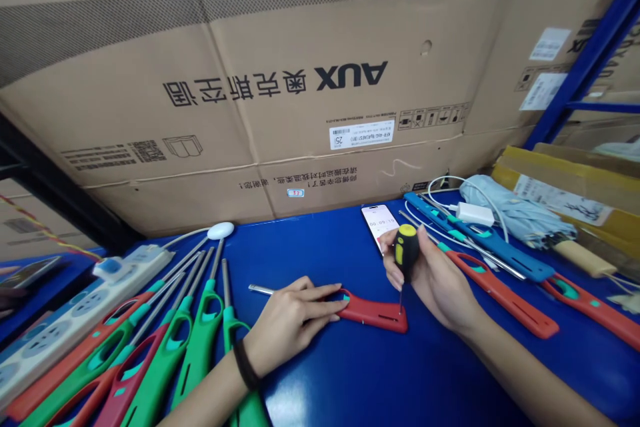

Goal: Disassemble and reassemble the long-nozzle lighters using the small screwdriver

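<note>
A red long-necked gas lighter [373, 312] lies flat on the blue table, its metal tube pointing left. My left hand [295, 317], with a dark band at the wrist, is closed over the lighter's trigger end and holds it against the table; the fingers hide part of the tube and loop. In my right hand [437, 273] is a short screwdriver [407, 250] with a black and yellow handle. It stands nearly upright, its thin shaft meeting the lighter's handle near the right end. A phone [379, 221] showing a timer lies just behind the right hand.
Several green and red lighters [200, 340] lie at the left, beside a white power strip [85, 307]. Blue and red lighters [505, 290], a white charger [475, 215] and a folded umbrella [510, 210] lie at the right. A large cardboard box [280, 127] stands behind the table.
</note>
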{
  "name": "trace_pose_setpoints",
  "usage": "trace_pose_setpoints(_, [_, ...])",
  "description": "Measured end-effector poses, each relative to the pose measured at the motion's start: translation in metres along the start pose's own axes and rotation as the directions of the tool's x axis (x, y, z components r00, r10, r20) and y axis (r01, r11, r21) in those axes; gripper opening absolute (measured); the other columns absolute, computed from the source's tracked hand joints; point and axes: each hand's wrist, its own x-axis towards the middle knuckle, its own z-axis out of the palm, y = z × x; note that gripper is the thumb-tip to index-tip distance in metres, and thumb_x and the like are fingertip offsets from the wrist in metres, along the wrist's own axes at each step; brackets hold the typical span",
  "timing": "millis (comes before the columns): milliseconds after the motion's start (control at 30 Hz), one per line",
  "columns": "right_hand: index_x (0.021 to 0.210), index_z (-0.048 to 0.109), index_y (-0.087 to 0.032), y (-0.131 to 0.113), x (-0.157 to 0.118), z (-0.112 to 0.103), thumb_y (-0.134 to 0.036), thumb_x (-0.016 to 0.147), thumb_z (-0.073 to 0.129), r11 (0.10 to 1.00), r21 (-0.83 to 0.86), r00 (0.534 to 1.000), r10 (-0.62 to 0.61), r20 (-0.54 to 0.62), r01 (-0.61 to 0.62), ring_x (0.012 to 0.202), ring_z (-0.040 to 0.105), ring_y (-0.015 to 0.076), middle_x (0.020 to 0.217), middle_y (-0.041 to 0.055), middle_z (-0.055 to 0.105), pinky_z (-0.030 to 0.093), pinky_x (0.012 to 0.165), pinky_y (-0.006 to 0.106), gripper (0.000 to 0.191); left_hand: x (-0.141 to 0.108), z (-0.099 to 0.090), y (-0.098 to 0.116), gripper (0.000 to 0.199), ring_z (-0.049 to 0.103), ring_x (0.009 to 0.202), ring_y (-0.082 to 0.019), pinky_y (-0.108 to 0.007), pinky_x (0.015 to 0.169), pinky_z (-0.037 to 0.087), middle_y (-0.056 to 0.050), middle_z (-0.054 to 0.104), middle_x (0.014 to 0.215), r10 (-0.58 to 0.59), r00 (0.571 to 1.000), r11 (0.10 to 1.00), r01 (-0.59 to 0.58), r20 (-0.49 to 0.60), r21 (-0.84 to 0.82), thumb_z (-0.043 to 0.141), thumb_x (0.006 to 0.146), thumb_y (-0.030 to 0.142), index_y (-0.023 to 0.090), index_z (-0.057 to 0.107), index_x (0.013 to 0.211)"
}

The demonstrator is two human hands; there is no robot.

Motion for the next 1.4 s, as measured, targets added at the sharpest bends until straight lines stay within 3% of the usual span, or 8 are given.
trace_pose_setpoints(133, [0.093, 0.052, -0.024, 0.0013, 0.0005, -0.0003, -0.06, 0.086, 0.044, 0.999, 0.016, 0.999, -0.046, -0.026, 0.047, 0.047, 0.036, 0.009, 0.078, -0.0005, 0.052, 0.034, 0.043, 0.025, 0.038, -0.0002, 0.001, 0.0, 0.029, 0.054, 0.078, -0.016, -0.03, 0.073, 0.051, 0.0, 0.061, 0.125, -0.018, 1.0, 1.0, 0.018, 0.012, -0.01, 0.049, 0.093, 0.029, 0.035, 0.06, 0.119])
trace_pose_setpoints(233, [0.089, 0.048, -0.025, 0.0034, 0.0009, -0.0003, -0.05, 0.083, 0.057, 0.994, -0.035, 0.994, -0.101, -0.031, 0.1, 0.048, 0.037, 0.0077, 0.082, -0.0016, 0.052, 0.033, 0.043, 0.023, 0.027, -0.0004, 0.0012, -0.0001, 0.03, 0.054, 0.079, -0.016, -0.03, 0.074, 0.05, 0.001, 0.06, 0.127, -0.024, 1.0, 1.0, 0.024, 0.02, -0.019, 0.049, 0.093, 0.029, 0.035, 0.059, 0.12])
trace_pose_setpoints(367, [0.088, 0.051, -0.023, 0.004, 0.0001, -0.0015, -0.041, 0.09, 0.049, 0.995, -0.022, 0.996, -0.092, -0.007, 0.092, 0.05, 0.04, 0.0079, 0.087, 0.0003, 0.053, 0.035, 0.046, 0.024, 0.018, -0.0008, 0.0009, -0.0001, 0.03, 0.055, 0.079, -0.016, -0.03, 0.075, 0.05, 0.0, 0.06, 0.126, -0.021, 1.0, 1.0, 0.022, 0.021, -0.016, 0.05, 0.092, 0.028, 0.035, 0.059, 0.12])
trace_pose_setpoints(633, [0.097, 0.06, -0.02, 0.0007, -0.0009, -0.0033, -0.049, 0.093, 0.037, 0.999, 0.037, 0.999, 0.0, 0.045, -0.001, 0.054, 0.041, 0.0099, 0.08, 0.0023, 0.053, 0.038, 0.052, 0.026, 0.038, -0.0007, 0.0004, -0.0001, 0.031, 0.055, 0.081, -0.017, -0.031, 0.075, 0.05, 0.001, 0.058, 0.128, -0.021, 0.999, 0.999, 0.022, 0.027, -0.033, 0.05, 0.092, 0.026, 0.035, 0.059, 0.121])
trace_pose_setpoints(833, [0.091, 0.051, -0.025, 0.002, -0.0013, -0.0013, -0.046, 0.087, 0.052, 0.996, 0.033, 0.997, -0.082, 0.003, 0.082, 0.049, 0.036, 0.0077, 0.082, -0.0014, 0.051, 0.03, 0.044, 0.024, 0.021, -0.0017, 0.0008, -0.0008, 0.032, 0.054, 0.081, -0.017, -0.032, 0.077, 0.05, 0.002, 0.058, 0.129, -0.022, 0.999, 0.999, 0.023, 0.035, -0.038, 0.05, 0.092, 0.026, 0.035, 0.058, 0.122])
trace_pose_setpoints(1067, [0.098, 0.054, -0.021, 0.0021, 0.0009, -0.005, -0.047, 0.095, 0.034, 0.999, 0.028, 0.998, -0.032, 0.048, 0.03, 0.053, 0.041, 0.0092, 0.079, 0.001, 0.05, 0.036, 0.051, 0.026, 0.032, -0.0017, 0.0007, -0.0008, 0.031, 0.054, 0.08, -0.016, -0.031, 0.075, 0.051, 0.001, 0.058, 0.129, -0.018, 0.999, 0.999, 0.019, 0.035, -0.033, 0.049, 0.093, 0.028, 0.035, 0.058, 0.122])
trace_pose_setpoints(1267, [0.09, 0.049, -0.026, 0.0042, 0.0011, -0.0036, -0.041, 0.088, 0.055, 0.989, -0.025, 0.988, -0.143, 0.059, 0.144, 0.05, 0.038, 0.005, 0.083, -0.0035, 0.048, 0.033, 0.045, 0.021, 0.017, -0.0016, 0.001, -0.0011, 0.031, 0.054, 0.081, -0.017, -0.031, 0.075, 0.051, 0.001, 0.058, 0.129, -0.009, 1.0, 1.0, 0.01, 0.026, -0.026, 0.049, 0.093, 0.027, 0.035, 0.058, 0.122])
trace_pose_setpoints(1400, [0.093, 0.055, -0.021, 0.002, 0.0008, -0.003, -0.045, 0.092, 0.044, 0.998, -0.022, 0.997, -0.057, 0.044, 0.058, 0.055, 0.044, 0.0078, 0.085, 0.0008, 0.05, 0.038, 0.05, 0.024, 0.026, -0.0019, 0.0009, -0.0012, 0.031, 0.054, 0.081, -0.017, -0.032, 0.075, 0.051, 0.002, 0.057, 0.129, -0.015, 0.999, 0.999, 0.016, 0.037, -0.029, 0.049, 0.093, 0.028, 0.036, 0.058, 0.122])
